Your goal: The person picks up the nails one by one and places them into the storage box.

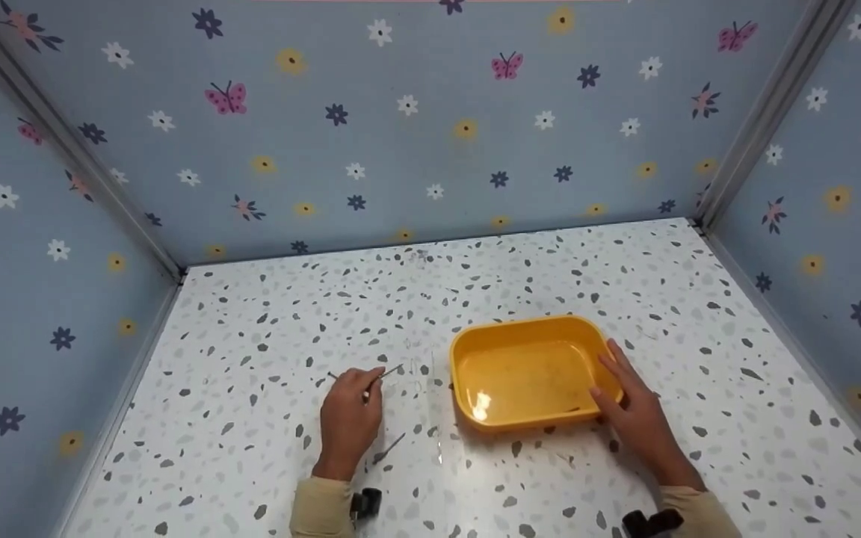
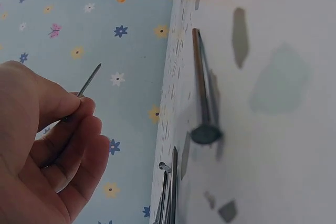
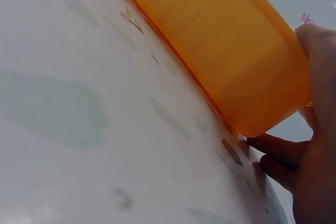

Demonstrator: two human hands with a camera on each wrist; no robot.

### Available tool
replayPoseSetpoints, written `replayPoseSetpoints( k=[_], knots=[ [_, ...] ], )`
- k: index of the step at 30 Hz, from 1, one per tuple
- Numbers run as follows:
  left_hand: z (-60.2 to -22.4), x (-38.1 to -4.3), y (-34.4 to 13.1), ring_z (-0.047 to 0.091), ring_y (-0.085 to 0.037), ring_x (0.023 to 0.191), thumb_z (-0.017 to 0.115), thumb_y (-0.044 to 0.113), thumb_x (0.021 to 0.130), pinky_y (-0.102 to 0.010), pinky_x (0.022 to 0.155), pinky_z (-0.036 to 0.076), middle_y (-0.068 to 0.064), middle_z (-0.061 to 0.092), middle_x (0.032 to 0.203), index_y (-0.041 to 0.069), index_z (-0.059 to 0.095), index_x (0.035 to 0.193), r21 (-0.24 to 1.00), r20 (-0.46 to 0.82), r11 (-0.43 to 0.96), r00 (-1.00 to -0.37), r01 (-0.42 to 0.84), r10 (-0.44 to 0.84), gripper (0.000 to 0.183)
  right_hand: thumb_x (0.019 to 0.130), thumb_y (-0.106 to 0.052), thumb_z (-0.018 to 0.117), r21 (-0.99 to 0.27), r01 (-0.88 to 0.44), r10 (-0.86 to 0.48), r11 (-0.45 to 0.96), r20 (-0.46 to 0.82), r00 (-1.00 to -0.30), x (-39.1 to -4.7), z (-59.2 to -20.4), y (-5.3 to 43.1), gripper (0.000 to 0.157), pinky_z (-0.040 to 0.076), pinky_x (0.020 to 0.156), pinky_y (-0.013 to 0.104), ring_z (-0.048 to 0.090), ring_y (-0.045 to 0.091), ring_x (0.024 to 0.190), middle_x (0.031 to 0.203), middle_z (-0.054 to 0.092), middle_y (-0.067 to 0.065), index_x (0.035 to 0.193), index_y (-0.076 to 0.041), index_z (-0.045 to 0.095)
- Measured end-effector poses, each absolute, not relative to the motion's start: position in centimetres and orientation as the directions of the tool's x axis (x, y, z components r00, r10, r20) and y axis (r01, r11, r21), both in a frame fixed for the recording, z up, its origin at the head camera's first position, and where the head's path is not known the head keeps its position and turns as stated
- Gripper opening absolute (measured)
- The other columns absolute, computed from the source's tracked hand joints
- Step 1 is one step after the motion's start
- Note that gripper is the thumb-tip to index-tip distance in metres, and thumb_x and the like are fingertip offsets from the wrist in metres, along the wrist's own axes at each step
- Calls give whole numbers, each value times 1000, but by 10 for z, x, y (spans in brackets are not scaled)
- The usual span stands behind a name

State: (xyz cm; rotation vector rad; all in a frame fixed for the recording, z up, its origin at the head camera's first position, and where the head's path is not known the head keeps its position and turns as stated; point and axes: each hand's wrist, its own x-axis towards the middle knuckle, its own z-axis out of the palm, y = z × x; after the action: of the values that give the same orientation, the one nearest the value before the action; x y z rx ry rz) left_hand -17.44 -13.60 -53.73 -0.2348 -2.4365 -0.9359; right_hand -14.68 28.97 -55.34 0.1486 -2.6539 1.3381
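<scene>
My left hand pinches a thin metal nail between thumb and fingertips, its point sticking out to the upper right. On the table just right of that wrist lies another nail, its flat head close to the left wrist camera. Several more nails lie beyond the hand, mostly hidden by it in the head view. My right hand grips the right end of a yellow plastic tray, thumb over the rim and fingers along the outside wall. A small dark sliver shows inside the tray near its front wall.
The white speckled table meets flower-patterned panels at the back and both sides. A clear thin strip and small scraps lie on the table around the tray. Each wrist wears a black camera mount.
</scene>
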Motion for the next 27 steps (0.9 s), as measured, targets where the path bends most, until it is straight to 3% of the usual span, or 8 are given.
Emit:
replayPoseSetpoints(
  k=[13,22,27],
  knots=[
    [-533,-178,-118,60,-9,73,66,10,96,-31,63,50,4,68,89,12,76,102,658,465,673,-885,337,-11,12,103,-34,58,-783,-178,-17,596,209,-978,-148,-552,292,58,16,110,10,18,21,151,165,16,-10,154,-15,40],
    [-531,-178,-101,58,-7,69,61,13,100,-30,61,48,8,67,84,11,70,104,649,425,686,-905,328,30,10,102,-27,60,-797,-158,-8,582,189,-982,-147,-552,289,57,17,107,6,20,21,150,165,17,-9,154,-14,40],
    [-527,-177,-91,59,-8,68,61,12,100,-31,62,50,7,68,83,10,68,104,648,415,691,-909,321,33,9,102,-27,60,-797,-149,-7,586,179,-984,-147,-551,289,57,17,109,10,19,20,151,165,17,-11,154,-15,40]
  ],
)
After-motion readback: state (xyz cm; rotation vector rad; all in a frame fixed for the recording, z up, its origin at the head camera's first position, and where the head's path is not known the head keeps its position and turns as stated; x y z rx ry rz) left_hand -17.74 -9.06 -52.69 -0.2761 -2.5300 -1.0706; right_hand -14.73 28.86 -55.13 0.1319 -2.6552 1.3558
